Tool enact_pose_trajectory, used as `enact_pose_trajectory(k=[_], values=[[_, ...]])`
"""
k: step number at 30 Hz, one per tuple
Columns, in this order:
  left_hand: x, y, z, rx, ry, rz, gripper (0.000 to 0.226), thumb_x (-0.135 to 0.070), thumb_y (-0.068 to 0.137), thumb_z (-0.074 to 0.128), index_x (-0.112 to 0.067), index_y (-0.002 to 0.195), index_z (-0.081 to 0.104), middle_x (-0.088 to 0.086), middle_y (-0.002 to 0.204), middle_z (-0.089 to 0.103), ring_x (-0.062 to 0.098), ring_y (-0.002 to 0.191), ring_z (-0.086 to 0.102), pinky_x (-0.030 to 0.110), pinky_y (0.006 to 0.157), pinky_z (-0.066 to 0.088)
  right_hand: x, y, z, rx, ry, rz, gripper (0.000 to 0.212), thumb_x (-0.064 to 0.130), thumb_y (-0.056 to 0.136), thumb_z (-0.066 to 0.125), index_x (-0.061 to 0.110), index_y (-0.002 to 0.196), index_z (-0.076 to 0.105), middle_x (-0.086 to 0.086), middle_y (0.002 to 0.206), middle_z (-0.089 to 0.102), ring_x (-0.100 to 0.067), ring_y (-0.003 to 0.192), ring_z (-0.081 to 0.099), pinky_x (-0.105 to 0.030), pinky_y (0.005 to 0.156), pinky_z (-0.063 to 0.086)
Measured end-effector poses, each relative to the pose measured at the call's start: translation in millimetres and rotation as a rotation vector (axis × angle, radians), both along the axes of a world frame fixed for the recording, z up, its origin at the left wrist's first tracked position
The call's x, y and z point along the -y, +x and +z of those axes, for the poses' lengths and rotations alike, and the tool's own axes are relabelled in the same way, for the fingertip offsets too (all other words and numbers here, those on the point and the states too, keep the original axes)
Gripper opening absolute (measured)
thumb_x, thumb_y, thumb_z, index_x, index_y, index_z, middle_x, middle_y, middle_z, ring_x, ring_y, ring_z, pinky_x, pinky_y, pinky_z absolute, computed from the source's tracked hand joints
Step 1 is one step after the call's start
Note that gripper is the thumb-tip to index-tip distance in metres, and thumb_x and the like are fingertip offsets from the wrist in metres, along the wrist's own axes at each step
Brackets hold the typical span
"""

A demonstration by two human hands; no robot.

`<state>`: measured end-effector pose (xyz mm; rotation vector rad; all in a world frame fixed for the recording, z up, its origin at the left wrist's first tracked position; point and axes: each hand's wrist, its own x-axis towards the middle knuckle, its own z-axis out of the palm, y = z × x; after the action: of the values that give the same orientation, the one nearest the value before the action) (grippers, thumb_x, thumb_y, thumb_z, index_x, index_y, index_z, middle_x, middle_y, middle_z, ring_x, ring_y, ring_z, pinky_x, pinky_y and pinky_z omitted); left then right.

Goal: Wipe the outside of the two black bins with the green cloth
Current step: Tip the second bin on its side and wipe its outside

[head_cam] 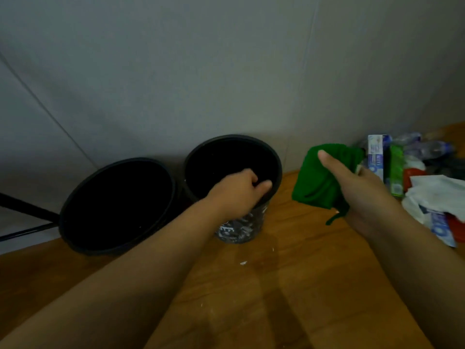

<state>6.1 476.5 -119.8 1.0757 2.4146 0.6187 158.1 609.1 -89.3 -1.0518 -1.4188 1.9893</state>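
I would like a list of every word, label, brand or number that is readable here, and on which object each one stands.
None can be read with certainty.
Right black bin: white lettering on its outer wall, too blurred; the left hand grips its rim.
Blue and white box: print too small and blurred.
Green packet: label unreadable.
Blue and white wrapper: large rounded letters, too blurred.
Left black bin, green cloth: no text visible.

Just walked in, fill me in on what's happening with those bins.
A person is getting set to wipe two black bins on a wooden floor by the wall. The left hand grips the rim of the right bin, the one with white lettering on its side. The right hand holds the green cloth in the air beside that bin, not touching it. The left bin stands untouched. A pile of packaging and bottles lies on the right.
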Motion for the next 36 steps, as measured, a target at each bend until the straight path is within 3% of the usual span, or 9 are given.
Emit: enact_pose_trajectory(k=[2, 4, 6, 10, 16, 21, 24, 30, 36], values=[[-12.0, 2.9, -22.1, -0.197, -0.279, -0.156, 0.063, -0.06, 0.098, 0.038, -0.014, 0.141, 0.041, 0.011, 0.131, 0.056, 0.029, 0.115, 0.057, 0.044, 0.094, 0.049, -8.5, 8.7, -8.4, 0.019, -0.101, -0.01, 0.062, 0.039, 0.074, 0.077, 0.012, 0.126, 0.058, -0.005, 0.112, 0.07, -0.021, 0.098, 0.069, -0.039, 0.09, 0.055], [-21.5, 0.9, -37.2, -0.272, -0.356, -0.188, 0.053, -0.053, 0.102, 0.035, -0.015, 0.138, 0.041, 0.011, 0.126, 0.058, 0.029, 0.109, 0.058, 0.045, 0.09, 0.051, -13.4, 16.3, -15.8, 0.023, -0.176, -0.002, 0.049, 0.032, 0.082, 0.073, 0.01, 0.123, 0.059, -0.007, 0.108, 0.072, -0.022, 0.096, 0.07, -0.038, 0.085, 0.055], [-26.2, -0.8, -47.9, -0.253, -0.338, -0.189, 0.041, -0.045, 0.104, 0.036, -0.015, 0.131, 0.044, 0.01, 0.114, 0.062, 0.027, 0.098, 0.061, 0.042, 0.081, 0.053, -16.3, 23.0, -21.5, 0.021, -0.184, 0.016, 0.038, 0.027, 0.084, 0.07, 0.01, 0.118, 0.062, -0.006, 0.103, 0.074, -0.021, 0.093, 0.071, -0.037, 0.084, 0.055], [-27.3, 4.0, -59.9, -0.28, -0.301, -0.205, 0.03, -0.036, 0.106, 0.038, -0.015, 0.127, 0.041, 0.011, 0.103, 0.064, 0.028, 0.086, 0.062, 0.041, 0.069, 0.051, -16.9, 29.2, -35.4, 0.023, -0.146, 0.053, 0.049, 0.031, 0.078, 0.073, 0.009, 0.121, 0.062, -0.006, 0.106, 0.074, -0.022, 0.097, 0.071, -0.041, 0.092, 0.054], [-21.3, 4.0, -42.7, -0.325, -0.058, -0.066, 0.023, -0.035, 0.104, 0.04, -0.021, 0.12, 0.05, 0.004, 0.093, 0.065, 0.021, 0.078, 0.063, 0.044, 0.073, 0.056, -19.7, 27.6, -56.5, 0.053, -0.168, -0.015, 0.052, 0.04, 0.077, 0.072, 0.014, 0.121, 0.061, -0.007, 0.11, 0.071, -0.026, 0.1, 0.069, -0.047, 0.091, 0.054], [-17.0, 7.3, -10.2, -0.014, 0.326, 0.137, 0.019, -0.03, 0.103, 0.048, -0.018, 0.108, 0.061, 0.0, 0.096, 0.066, 0.015, 0.087, 0.064, 0.041, 0.083, 0.056, -24.8, 29.8, -57.6, 0.076, -0.024, -0.082, 0.034, 0.041, 0.082, 0.07, 0.025, 0.111, 0.062, -0.002, 0.111, 0.069, -0.022, 0.101, 0.067, -0.045, 0.094, 0.053], [-12.4, 23.2, -3.0, 0.241, 0.494, 0.295, 0.012, -0.026, 0.103, 0.048, -0.026, 0.099, 0.059, -0.001, 0.1, 0.068, 0.014, 0.094, 0.066, 0.038, 0.088, 0.056, -20.7, 34.2, -55.8, 0.106, 0.126, -0.075, 0.03, 0.043, 0.083, 0.068, 0.027, 0.109, 0.062, 0.004, 0.106, 0.068, -0.017, 0.099, 0.066, -0.035, 0.082, 0.054], [8.5, 55.9, -35.7, 0.485, 0.641, 0.552, 0.018, -0.029, 0.103, 0.047, -0.025, 0.105, 0.064, -0.001, 0.103, 0.071, 0.014, 0.095, 0.069, 0.041, 0.09, 0.057, -5.0, 39.1, -56.1, 0.156, 0.341, 0.094, 0.026, 0.038, 0.091, 0.058, 0.026, 0.115, 0.058, 0.011, 0.1, 0.065, -0.005, 0.09, 0.063, -0.021, 0.065, 0.048], [36.4, 76.9, -67.9, 0.662, 0.766, 0.719, 0.025, -0.027, 0.104, 0.047, -0.021, 0.116, 0.067, 0.0, 0.106, 0.075, 0.018, 0.1, 0.071, 0.045, 0.092, 0.057, 11.4, 26.9, -58.3, 0.189, 0.58, 0.269, 0.036, 0.038, 0.089, 0.061, 0.033, 0.124, 0.053, 0.016, 0.107, 0.064, -0.001, 0.095, 0.063, -0.026, 0.076, 0.056]])
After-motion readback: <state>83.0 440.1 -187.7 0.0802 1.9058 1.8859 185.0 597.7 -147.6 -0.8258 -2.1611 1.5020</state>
